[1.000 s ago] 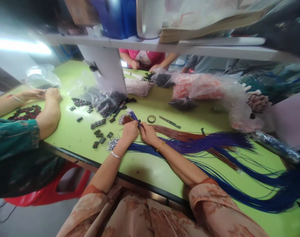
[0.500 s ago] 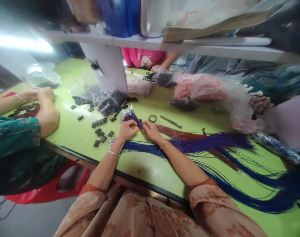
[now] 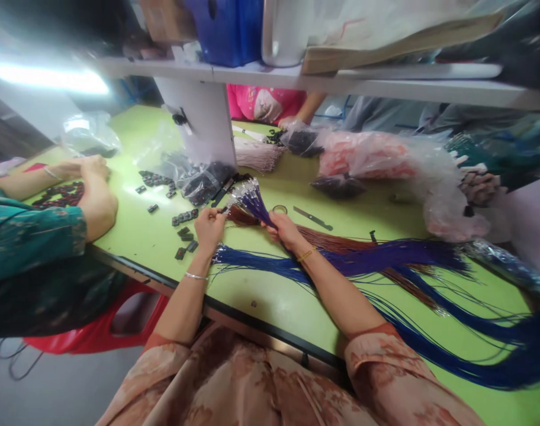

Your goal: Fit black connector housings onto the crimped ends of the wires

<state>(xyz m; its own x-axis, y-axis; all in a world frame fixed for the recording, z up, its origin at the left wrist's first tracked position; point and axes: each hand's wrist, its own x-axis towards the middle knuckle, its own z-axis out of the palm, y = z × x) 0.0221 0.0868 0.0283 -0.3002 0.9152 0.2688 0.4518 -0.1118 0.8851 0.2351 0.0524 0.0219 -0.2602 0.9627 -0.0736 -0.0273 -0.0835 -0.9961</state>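
Left hand has moved off the purple wires since the earlier frame, fingers pinched together, any hold unclear. Right hand grips those wires, tips fanned out. Open table lies between blue wires and front edge.

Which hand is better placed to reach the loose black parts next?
Likely the left hand: it is closer to the loose black parts, while the right hand grips the purple wires.

From my remote seat I see a tube light glowing, a white shelf, a red plastic chair, grey floor.
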